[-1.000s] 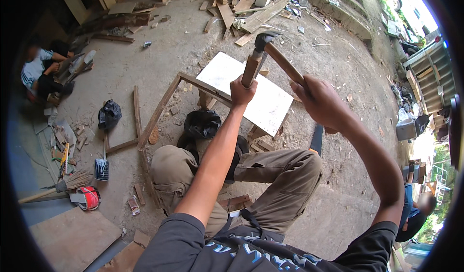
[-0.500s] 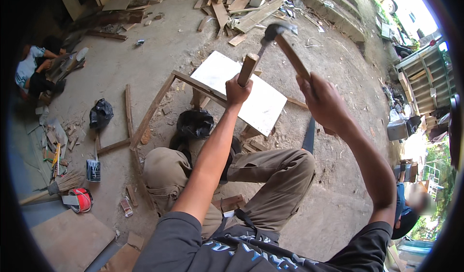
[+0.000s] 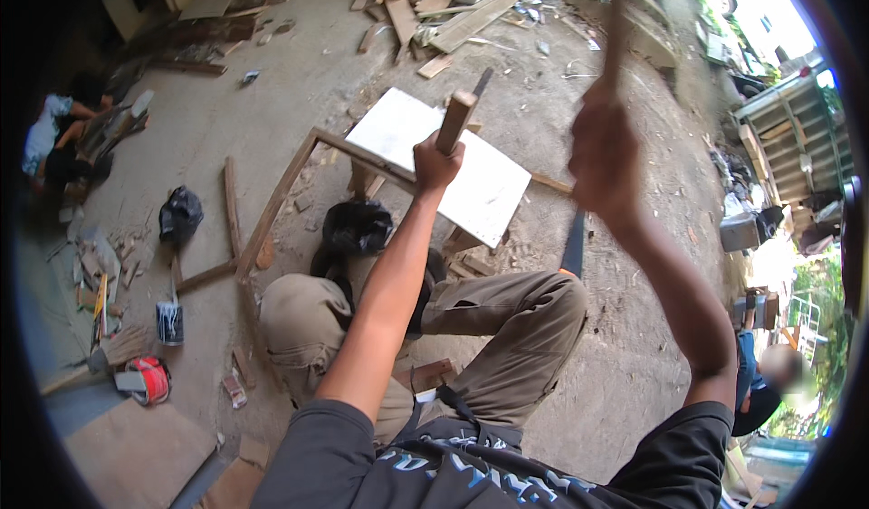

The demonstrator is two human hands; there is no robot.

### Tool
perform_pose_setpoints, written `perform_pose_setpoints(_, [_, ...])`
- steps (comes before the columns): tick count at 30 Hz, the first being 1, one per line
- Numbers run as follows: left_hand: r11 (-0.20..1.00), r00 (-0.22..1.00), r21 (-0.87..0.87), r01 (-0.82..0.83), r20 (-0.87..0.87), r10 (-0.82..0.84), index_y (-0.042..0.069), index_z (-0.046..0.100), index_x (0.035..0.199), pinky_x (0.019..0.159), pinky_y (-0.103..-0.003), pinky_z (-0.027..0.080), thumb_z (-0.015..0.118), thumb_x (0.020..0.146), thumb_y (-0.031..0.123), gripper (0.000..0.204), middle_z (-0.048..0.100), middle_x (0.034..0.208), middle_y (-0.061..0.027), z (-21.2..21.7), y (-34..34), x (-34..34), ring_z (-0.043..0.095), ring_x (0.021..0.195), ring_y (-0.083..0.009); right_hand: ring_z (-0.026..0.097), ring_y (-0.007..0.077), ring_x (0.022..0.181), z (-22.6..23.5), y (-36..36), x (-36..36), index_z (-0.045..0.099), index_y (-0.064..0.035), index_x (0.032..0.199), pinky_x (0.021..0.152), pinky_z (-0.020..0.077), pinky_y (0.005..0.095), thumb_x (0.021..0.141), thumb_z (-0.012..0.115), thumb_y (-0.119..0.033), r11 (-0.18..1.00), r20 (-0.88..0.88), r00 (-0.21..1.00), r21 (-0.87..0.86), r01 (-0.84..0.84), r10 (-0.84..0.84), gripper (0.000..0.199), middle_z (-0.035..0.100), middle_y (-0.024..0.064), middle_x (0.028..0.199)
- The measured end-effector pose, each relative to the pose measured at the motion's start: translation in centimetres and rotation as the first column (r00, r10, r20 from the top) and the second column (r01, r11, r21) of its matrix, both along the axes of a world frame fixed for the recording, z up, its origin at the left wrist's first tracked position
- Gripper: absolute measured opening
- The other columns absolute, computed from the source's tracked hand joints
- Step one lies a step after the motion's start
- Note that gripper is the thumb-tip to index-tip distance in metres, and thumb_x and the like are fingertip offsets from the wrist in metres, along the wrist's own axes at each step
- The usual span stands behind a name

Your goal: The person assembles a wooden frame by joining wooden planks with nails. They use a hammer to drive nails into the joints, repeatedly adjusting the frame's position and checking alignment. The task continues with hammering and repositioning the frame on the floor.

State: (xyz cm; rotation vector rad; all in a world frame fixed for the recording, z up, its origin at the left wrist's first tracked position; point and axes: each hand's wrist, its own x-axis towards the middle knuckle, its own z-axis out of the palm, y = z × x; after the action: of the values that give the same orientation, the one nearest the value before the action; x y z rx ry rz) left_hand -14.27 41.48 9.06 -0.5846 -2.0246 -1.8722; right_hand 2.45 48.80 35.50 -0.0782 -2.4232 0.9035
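My left hand (image 3: 438,163) is closed around a short wooden bar (image 3: 457,118), held upright above a white board (image 3: 493,197). A flat dark metal strip (image 3: 483,82) sticks up beside the bar; its lower part is hidden. Raised at the upper right, my right hand (image 3: 605,152) grips a hammer (image 3: 616,38), blurred by motion, its head at the top edge of the picture. The white board rests on wooden supports beyond my knees. Against its near left side lies a wooden frame (image 3: 281,190).
A saw (image 3: 574,248) lies right of the board, a black bag (image 3: 358,227) between my legs and it. Another black bag (image 3: 181,215), a paint can (image 3: 169,323) and a broom (image 3: 125,346) are left. Scrap wood (image 3: 439,11) is piled ahead. A person (image 3: 47,133) sits far left.
My right hand has lifted the hammer up and away from the metal strip, where its head was before. My left hand still holds the wooden bar, and the view has shifted slightly.
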Motion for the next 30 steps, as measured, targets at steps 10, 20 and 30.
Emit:
perform_pose_setpoints(10, [1.000, 1.000, -0.021, -0.023, 0.006, 0.023, 0.002, 0.060, 0.067, 0.054, -0.042, 0.051, 0.068, 0.074, 0.018, 0.019, 0.061, 0.058, -0.0180, -0.1, 0.1, -0.2, 0.066, 0.059, -0.0368, 0.049, 0.0221, 0.056, 0.0, -0.3, 1.2, 0.056, -0.0018, 0.098, 0.054, 0.0389, 0.0421, 0.104, 0.047, -0.032, 0.991, 0.545, 0.831, 0.128, 0.047, -0.110, 0.032, 0.052, 0.0110, 0.066])
perform_pose_setpoints(20, [1.000, 0.999, 0.005, 0.025, 0.047, -0.025, 0.001, 0.061, 0.069, 0.055, -0.041, 0.051, 0.067, 0.074, 0.016, 0.017, 0.061, 0.060, -0.0194, 0.4, -0.1, 0.5, 0.065, 0.059, -0.0380, 0.047, 0.0062, 0.051, 0.5, 0.1, 0.3, 0.054, -0.0037, 0.101, 0.042, 0.0353, 0.0248, 0.103, 0.048, -0.029, 0.996, 0.111, 0.994, -0.089, 0.014, -0.004, 0.026, 0.048, -0.0007, 0.064])
perform_pose_setpoints(30, [1.000, 0.998, -0.009, 0.017, 0.065, -0.017, -0.001, 0.062, 0.069, 0.055, -0.040, 0.050, 0.066, 0.075, 0.015, 0.018, 0.062, 0.060, -0.0199, -0.2, -0.3, 0.1, 0.067, 0.061, -0.0366, 0.053, 0.0195, 0.056, 1.0, 0.5, 0.2, 0.062, 0.0003, 0.098, 0.055, 0.0432, 0.0408, 0.103, 0.048, -0.030, 0.976, 0.702, 0.693, 0.219, 0.008, -0.163, 0.034, 0.056, 0.0054, 0.066])
